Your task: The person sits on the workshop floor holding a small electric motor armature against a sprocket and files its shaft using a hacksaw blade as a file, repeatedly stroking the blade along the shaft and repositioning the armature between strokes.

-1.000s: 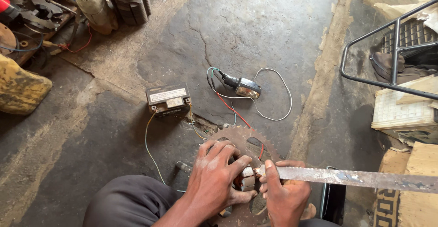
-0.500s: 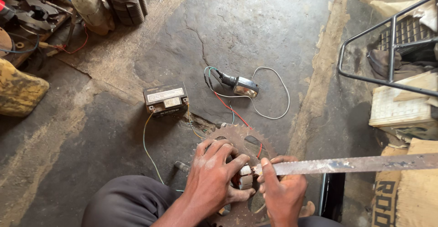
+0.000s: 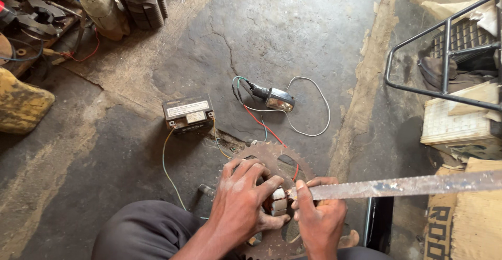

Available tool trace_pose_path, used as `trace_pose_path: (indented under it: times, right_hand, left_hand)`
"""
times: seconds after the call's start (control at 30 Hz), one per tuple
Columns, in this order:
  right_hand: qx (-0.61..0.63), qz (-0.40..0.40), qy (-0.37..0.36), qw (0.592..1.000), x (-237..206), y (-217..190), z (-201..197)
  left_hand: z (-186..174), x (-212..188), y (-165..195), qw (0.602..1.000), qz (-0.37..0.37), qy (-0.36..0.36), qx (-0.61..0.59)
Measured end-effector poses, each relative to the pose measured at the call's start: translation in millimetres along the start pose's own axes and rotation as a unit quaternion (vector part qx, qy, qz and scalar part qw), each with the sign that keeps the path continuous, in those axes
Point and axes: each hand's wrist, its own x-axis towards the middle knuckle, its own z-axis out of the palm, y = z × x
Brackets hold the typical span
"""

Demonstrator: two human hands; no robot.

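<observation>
left hand (image 3: 241, 202) on sprocket (image 3: 272, 158), right hand (image 3: 318, 219) — blade (image 3: 408, 185)

Cracked concrete floor (image 3: 293, 25), small battery (image 3: 188, 114), rusty sprocket (image 3: 272, 158), wired lamp (image 3: 280, 99)

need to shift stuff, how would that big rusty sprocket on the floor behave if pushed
The sprocket looks like thick rusty metal, so probably stiff and fairly heavy. It lies flat, so it should slide, not roll. Its teeth may snag the red wire crossing it.

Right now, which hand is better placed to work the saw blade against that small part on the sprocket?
Right, probably. The right hand already grips the hacksaw blade at its near end, tip against the small white part. The left hand is wrapped around that part on the rusty sprocket, steadying it.
</observation>
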Motion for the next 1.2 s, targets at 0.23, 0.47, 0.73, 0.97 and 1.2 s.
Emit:
trace_pose_path:
  times: [0.23, 0.47, 0.73, 0.97, 1.2]
  right_hand:
    - [0.023, 0.009, 0.011, 1.0, -0.8, -0.7, 0.4]
    - [0.069, 0.016, 0.012, 0.997, 2.8, 3.1, 2.4]
    - [0.058, 0.022, 0.02, 0.998, 2.3, 2.9, 3.0]
    - [-0.017, -0.011, 0.024, 1.0, 0.7, 1.5, 2.3]
    - [0.059, 0.032, 0.039, 0.997, 2.3, 7.6, 0.9]
  left_hand:
    - [0.7, 0.8, 0.6, 1.0, 0.001, 0.001, 0.005]
    - [1.0, 0.6, 0.3, 1.0, 0.007, 0.003, 0.005]
    - [0.0, 1.9, 0.9, 1.0, 0.002, -0.002, 0.002]
    - [0.3, 1.2, 0.6, 1.0, 0.003, -0.001, -0.002]
    - [-0.9, 1.7, 0.7, 1.0, -0.003, -0.013, -0.006]
